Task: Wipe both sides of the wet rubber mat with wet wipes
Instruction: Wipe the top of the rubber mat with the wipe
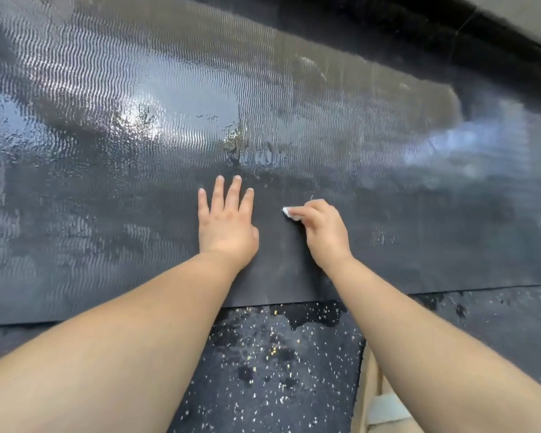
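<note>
A large black rubber mat (138, 151) with a wavy ribbed surface lies flat on the floor and fills most of the view; its far half glistens with water, while the strip near me looks duller. My left hand (227, 220) presses flat on the mat with fingers straight and spread. Just to its right, my right hand (324, 228) grips a small folded white wet wipe (291, 213) and holds it against the mat; only the wipe's end shows past my fingers.
The mat's near edge (278, 303) runs across in front of me. Below it is dark speckled flooring (263, 370) with wet patches. A beige edge (375, 398) shows at the bottom right. A dark curved border (512, 42) passes the upper right corner.
</note>
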{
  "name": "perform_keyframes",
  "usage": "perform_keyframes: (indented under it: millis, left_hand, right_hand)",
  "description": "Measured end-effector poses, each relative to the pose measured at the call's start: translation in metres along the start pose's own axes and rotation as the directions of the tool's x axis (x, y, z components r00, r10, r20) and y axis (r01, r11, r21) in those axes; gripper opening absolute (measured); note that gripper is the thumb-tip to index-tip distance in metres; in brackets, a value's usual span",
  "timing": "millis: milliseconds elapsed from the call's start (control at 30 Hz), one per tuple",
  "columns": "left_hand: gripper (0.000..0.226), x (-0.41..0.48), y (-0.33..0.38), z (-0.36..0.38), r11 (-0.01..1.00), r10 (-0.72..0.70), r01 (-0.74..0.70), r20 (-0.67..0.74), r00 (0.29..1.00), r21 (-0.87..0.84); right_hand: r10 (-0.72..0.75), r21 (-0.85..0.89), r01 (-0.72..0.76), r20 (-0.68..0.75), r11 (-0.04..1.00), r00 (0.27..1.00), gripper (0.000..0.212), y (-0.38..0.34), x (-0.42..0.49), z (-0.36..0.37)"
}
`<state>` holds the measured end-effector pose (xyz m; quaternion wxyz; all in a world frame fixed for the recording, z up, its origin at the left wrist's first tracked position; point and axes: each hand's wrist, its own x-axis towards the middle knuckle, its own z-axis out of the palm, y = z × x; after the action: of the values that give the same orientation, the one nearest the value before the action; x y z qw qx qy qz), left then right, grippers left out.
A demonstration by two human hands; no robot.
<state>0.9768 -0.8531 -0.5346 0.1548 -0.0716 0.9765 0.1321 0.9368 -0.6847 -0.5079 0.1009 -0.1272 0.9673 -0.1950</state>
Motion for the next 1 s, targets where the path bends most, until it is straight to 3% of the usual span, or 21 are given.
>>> perform_keyframes:
  millis: [133,233,433,567,667,733,867,933,1000]
  left_hand:
    - [0.066,-0.009,0.008,0.005,1.000,0.006,-0.006,-0.010,1.000,-0.004]
    - [0.065,-0.012,0.009,0.007,1.000,0.015,-0.015,-0.011,1.000,-0.004]
    - [0.059,-0.015,-0.004,0.007,0.999,0.048,-0.048,-0.044,0.998,0.002]
    - [0.059,-0.020,-0.009,0.006,1.000,-0.009,0.007,-0.059,0.998,-0.026]
    - [0.059,-0.021,-0.016,0.006,1.000,-0.014,0.013,-0.061,0.998,-0.023]
    - [0.059,-0.021,-0.019,0.006,1.000,0.008,-0.008,-0.055,0.998,-0.010]
    - [0.059,-0.020,-0.020,0.005,1.000,0.014,-0.015,-0.050,0.999,-0.011]
    - [0.059,-0.021,-0.020,0.006,1.000,0.012,-0.012,-0.052,0.999,-0.004]
    - [0.059,-0.021,-0.022,0.007,1.000,0.020,-0.020,-0.056,0.998,-0.009]
  right_hand:
    - [-0.099,0.008,0.099,0.147,0.995,0.984,0.034,0.003,-0.102,0.000]
    - [-0.158,0.064,0.145,0.276,0.987,0.948,0.035,0.006,-0.111,-0.014]
    - [0.060,0.127,-0.059,0.000,0.990,0.998,0.027,-0.010,0.023,-0.013]
    - [0.183,0.019,-0.182,-0.113,0.983,0.977,0.031,-0.018,0.062,0.011]
    - [0.053,-0.019,-0.056,-0.128,0.998,0.990,0.030,-0.029,0.019,0.022]
    - [-0.075,-0.033,0.073,-0.066,0.997,0.995,0.030,-0.029,-0.034,0.027]
    - [-0.198,-0.045,0.202,0.085,0.978,0.976,0.042,-0.022,-0.118,0.029]
    - [-0.274,-0.070,0.281,0.101,0.957,0.956,0.036,-0.021,-0.114,0.019]
    - [-0.246,-0.053,0.246,0.006,0.968,0.969,0.034,-0.023,-0.077,0.009]
